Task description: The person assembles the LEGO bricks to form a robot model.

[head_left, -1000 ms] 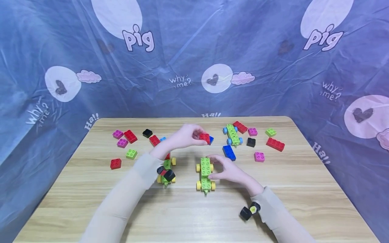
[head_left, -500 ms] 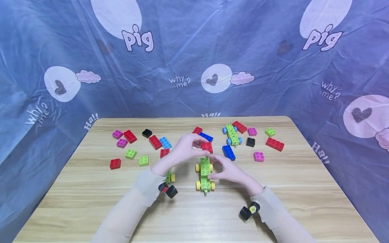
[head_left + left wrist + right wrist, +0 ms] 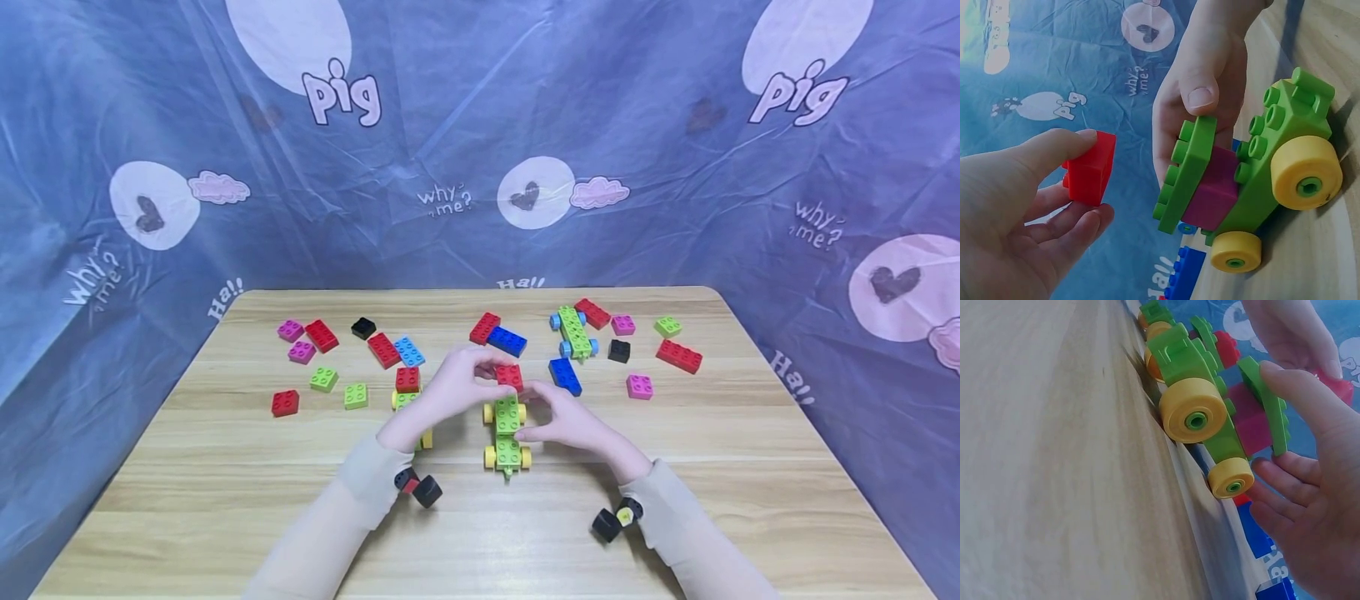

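Note:
My left hand [image 3: 453, 385] pinches a red toy brick [image 3: 1092, 169] between thumb and fingers. In the left wrist view a gap shows between this brick and the green plate [image 3: 1188, 175] on a block car [image 3: 508, 452] with yellow wheels. A magenta brick [image 3: 1213, 187] sits under that plate, on the green car base. My right hand [image 3: 566, 423] holds the plate by its ends, thumb on one and fingers at the other. Left of it stands a second yellow-wheeled car [image 3: 406, 400], with a red brick [image 3: 407, 379] at its far end; my left wrist partly hides it.
Blue bricks [image 3: 565, 377] and a long red brick [image 3: 485, 327] lie beyond my hands. A green car base with blue wheels [image 3: 575, 333] stands at the back right. Several loose bricks are scattered at left and right. A patterned blue cloth [image 3: 480, 125] hangs behind the wooden table [image 3: 480, 542].
My left hand has brought the red brick from beside the far blue brick toward me, over the far end of the car. My right hand has stayed at the car.

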The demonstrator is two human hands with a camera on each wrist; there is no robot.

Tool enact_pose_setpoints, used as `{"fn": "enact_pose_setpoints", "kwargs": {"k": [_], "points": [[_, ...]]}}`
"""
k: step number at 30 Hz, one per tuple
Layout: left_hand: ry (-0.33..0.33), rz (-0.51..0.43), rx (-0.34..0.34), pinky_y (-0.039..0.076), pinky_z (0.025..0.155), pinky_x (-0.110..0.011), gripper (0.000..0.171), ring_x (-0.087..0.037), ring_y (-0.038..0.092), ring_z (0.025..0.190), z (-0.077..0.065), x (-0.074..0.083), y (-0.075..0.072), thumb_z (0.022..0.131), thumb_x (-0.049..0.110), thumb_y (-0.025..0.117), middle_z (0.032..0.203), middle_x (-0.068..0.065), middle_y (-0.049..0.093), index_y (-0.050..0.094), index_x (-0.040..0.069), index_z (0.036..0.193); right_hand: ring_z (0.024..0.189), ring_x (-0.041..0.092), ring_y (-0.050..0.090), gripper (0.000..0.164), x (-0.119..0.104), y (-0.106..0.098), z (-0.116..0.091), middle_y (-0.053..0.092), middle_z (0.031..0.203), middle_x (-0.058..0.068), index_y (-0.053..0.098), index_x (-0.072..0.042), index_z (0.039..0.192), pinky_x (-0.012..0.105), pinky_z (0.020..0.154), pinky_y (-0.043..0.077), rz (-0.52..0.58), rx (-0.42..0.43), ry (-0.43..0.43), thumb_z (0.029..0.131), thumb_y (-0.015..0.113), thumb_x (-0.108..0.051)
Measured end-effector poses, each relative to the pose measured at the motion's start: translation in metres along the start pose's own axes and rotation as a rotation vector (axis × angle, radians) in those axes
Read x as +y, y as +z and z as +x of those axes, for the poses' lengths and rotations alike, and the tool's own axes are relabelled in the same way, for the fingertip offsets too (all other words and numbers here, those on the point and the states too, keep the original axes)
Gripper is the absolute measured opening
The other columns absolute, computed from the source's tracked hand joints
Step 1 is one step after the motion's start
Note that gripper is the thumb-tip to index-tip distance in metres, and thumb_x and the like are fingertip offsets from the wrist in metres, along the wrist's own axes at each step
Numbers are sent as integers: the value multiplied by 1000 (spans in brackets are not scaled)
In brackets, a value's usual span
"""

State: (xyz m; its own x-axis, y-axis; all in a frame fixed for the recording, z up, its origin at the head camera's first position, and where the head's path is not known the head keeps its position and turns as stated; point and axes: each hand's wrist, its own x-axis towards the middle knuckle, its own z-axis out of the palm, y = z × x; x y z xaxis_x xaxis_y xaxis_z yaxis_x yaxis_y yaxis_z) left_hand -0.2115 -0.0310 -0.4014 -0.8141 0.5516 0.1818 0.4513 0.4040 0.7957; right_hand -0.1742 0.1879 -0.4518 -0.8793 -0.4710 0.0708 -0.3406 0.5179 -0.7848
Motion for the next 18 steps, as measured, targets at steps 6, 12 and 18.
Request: {"fn": "enact_pose_setpoints", "kwargs": {"k": [6, 12, 18], "points": [[-46, 2, 11, 54, 82, -24, 39, -16, 66, 94, -3, -2, 1, 80, 25, 79, 108, -4, 66, 69, 10, 115, 119, 31, 56, 70, 0, 0, 0, 60, 126, 13, 51, -2, 132, 52, 103, 41, 7, 6, -21, 75, 81, -31], [-44, 23, 5, 55, 83, -25, 41, -16, 66, 95, -4, -6, 4, 80, 28, 79, 108, -4, 66, 69, 9, 115, 118, 30, 56, 68, 2, 1, 1, 61, 126, 13, 53, -2, 130, 51, 102, 43, -4, 16, -39, 75, 81, -30], [-47, 25, -8, 54, 83, -26, 41, -17, 66, 95, -6, -10, 5, 80, 29, 79, 108, -4, 67, 69, 10, 115, 119, 29, 55, 66, 4, 2, 2, 61, 126, 12, 54, -3, 129, 50, 104, 41, 7, 10, -28, 76, 81, -31]]}}
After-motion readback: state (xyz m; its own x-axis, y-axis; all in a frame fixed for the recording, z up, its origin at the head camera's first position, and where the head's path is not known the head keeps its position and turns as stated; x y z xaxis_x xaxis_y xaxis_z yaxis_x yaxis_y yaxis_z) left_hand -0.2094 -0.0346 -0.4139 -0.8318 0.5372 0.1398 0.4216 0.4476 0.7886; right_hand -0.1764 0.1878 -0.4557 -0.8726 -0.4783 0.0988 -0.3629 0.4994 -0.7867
